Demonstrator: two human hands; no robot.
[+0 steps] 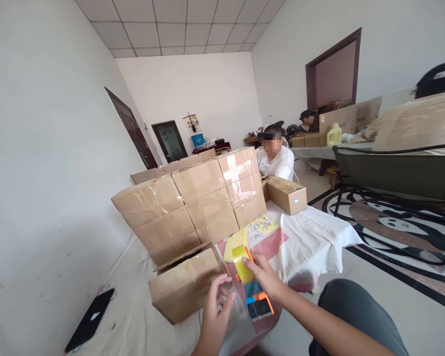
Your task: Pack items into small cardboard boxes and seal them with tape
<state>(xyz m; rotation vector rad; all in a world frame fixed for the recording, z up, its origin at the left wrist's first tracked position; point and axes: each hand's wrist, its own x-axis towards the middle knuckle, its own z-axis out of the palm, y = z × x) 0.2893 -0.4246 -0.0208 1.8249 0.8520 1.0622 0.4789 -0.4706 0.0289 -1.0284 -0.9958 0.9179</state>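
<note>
My right hand [264, 275] grips an orange tape dispenser [252, 287] that carries a yellowish tape roll [241, 262], low in the middle of the view. My left hand [215, 309] hovers just left of it with curled, parted fingers, close to the side of a cardboard box [185, 287] whose top flap is slightly raised. Clear tape seems to run between the dispenser and the box, though I cannot tell if the left hand pinches it. The box rests on a cloth-covered table [311, 237].
Several taped cardboard boxes [193, 202] are stacked behind the near box, and one separate box [287, 194] lies to the right. A seated person [276, 158] is beyond them. A black phone [91, 319] lies at the lower left. A dark chair [396, 173] stands on the right.
</note>
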